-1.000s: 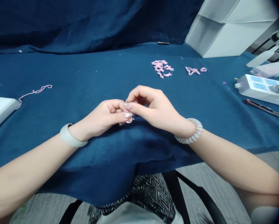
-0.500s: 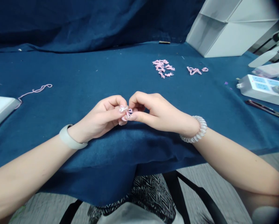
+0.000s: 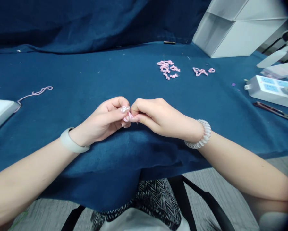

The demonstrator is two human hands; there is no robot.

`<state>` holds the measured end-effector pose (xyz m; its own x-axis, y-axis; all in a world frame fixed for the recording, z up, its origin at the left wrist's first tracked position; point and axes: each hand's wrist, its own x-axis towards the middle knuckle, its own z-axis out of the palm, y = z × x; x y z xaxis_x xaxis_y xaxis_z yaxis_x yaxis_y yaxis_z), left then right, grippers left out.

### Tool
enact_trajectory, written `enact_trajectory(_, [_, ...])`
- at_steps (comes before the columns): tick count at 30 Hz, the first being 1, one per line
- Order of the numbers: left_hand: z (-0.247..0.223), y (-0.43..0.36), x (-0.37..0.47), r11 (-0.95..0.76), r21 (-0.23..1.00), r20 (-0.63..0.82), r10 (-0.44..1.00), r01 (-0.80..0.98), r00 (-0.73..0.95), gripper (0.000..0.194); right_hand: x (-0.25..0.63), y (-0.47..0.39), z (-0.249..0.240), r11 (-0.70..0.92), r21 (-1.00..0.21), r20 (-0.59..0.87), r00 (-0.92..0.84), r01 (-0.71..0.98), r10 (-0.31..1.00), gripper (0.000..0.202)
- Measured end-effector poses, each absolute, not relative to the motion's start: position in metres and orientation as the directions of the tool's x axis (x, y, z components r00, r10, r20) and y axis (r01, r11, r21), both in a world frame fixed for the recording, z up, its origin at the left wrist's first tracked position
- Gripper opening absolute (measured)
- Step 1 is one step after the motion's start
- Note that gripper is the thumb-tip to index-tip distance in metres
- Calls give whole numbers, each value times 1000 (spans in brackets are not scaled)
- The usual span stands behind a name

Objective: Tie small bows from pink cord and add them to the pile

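A small piece of pink cord [image 3: 129,116] is pinched between both hands, and mostly hidden by the fingers. My left hand [image 3: 111,117] is closed, its thumb pressing the cord against the fingers. From the other side my right hand [image 3: 157,115] is also closed, thumb and index finger squeezing the cord. The fingertips of the two hands meet above the near part of the table. Farther back lie a cluster of knotted pink cord pieces [image 3: 165,68] and a smaller group of pink cord pieces [image 3: 200,72].
At left, a loose pink cord [image 3: 35,93] runs from a white box [image 3: 2,110]. To the right are tweezers [image 3: 275,111], a white power strip [image 3: 274,89] and a clear plastic case [image 3: 281,70]. White bins [image 3: 247,38] stand at the back right on the blue cloth [image 3: 86,73].
My right thumb and index finger have closed together over the cord, and less of it shows. The cord loop seen between the fingertips is now covered.
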<state>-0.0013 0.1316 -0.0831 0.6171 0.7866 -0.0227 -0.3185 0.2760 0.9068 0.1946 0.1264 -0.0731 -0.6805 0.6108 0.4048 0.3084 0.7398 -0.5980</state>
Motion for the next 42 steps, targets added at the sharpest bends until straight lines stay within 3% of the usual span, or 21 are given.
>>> enact_trajectory(6, [-82, 132, -3, 269, 922, -46, 792, -280, 609, 18, 196, 125, -68, 635, -732, 320, -698, 247, 640, 20])
enact_trajectory(13, [-83, 131, -3, 198, 960, -34, 788, -200, 615, 20, 203, 128, -62, 392, -902, 135, -743, 181, 656, 13])
enact_trajectory(18, [-83, 130, -1, 98, 983, 10, 813, -154, 582, 21, 203, 127, -60, 336, -923, 89, -746, 187, 660, 13])
enact_trajectory(22, [-85, 131, -1, 19, 990, 55, 855, -137, 516, 19, 201, 126, -59, 368, -909, 133, -698, 197, 704, 14])
enact_trajectory(26, [-89, 131, -2, -32, 993, 77, 894, -110, 442, 18, 198, 124, -60, 476, -841, 227, -631, 256, 741, 17])
enact_trajectory(32, [-90, 131, -1, -108, 992, 122, 933, -60, 339, 20, 195, 121, -66, 693, -611, 437, -566, 383, 699, 14])
enact_trajectory(42, [-90, 133, -1, -100, 991, 125, 932, -91, 341, 20, 190, 115, -74, 751, -263, 544, -550, 606, 634, 29])
